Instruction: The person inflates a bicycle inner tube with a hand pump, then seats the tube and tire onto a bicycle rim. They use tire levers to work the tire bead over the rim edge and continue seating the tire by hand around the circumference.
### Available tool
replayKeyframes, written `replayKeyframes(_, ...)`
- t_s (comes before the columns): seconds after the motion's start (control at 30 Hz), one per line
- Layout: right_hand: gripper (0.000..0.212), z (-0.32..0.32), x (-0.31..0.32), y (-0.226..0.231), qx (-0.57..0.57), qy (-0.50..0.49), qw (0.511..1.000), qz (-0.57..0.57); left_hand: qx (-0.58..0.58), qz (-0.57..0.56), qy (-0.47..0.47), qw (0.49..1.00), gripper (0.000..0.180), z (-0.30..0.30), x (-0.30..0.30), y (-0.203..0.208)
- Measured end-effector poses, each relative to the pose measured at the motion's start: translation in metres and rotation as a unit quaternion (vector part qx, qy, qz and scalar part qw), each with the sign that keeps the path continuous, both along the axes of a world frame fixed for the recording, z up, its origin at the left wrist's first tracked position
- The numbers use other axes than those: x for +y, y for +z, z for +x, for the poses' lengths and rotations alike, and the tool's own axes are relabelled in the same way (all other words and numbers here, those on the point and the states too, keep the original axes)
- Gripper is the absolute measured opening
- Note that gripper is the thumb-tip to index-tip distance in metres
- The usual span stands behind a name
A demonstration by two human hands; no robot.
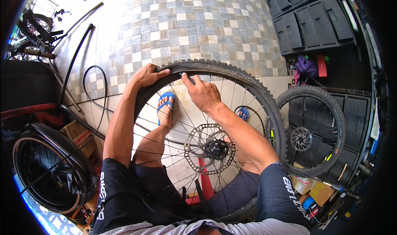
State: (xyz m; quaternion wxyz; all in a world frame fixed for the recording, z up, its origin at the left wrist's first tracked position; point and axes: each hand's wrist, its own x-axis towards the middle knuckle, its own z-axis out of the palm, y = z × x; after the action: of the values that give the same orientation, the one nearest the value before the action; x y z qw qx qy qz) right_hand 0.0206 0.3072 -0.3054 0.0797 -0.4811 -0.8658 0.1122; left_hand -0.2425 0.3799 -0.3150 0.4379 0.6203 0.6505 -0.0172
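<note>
A bicycle wheel with a knobby black tire (252,81) stands upright between my legs. Its spokes meet at a black hub (216,149), beside a large perforated brake disc (191,164). My left hand (148,76) is closed over the tire at its upper left, thumb lying along the sidewall. Just right of it, my right hand (203,93) is closed at the inner edge of the tire and rim, index finger pointing to the edge. A small bluish thing shows by that fingertip; its kind is too hidden to make out.
Another wheel (310,129) with a disc leans against dark drawers at right. Several tires and rims (49,167) stand at lower left beside a cardboard box (77,136). Black hoses (77,55) lie on the tiled floor (186,24). A bicycle (31,34) stands far left.
</note>
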Motion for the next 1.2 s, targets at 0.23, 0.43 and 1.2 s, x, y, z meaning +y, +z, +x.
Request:
replayKeyframes(0.23, 0.038, -0.009, 0.011, 0.03, -0.055, 0.003, 0.998, -0.028, 0.045, 0.022, 0.012, 0.999, 0.08, 0.014, -0.002, 0.016)
replayKeyframes(0.43, 0.02, -0.032, 0.076, 0.076, -0.156, 0.066, 0.973, -0.154, 0.068, 0.056, 0.019, 0.996, 0.081, 0.017, -0.009, 0.02)
replayKeyframes(1.2, 0.059, -0.046, 0.181, -0.008, 0.156, -0.063, 0.917, -0.362, 0.082, 0.002, 0.029, 0.996, 0.079, 0.015, -0.001, 0.002)
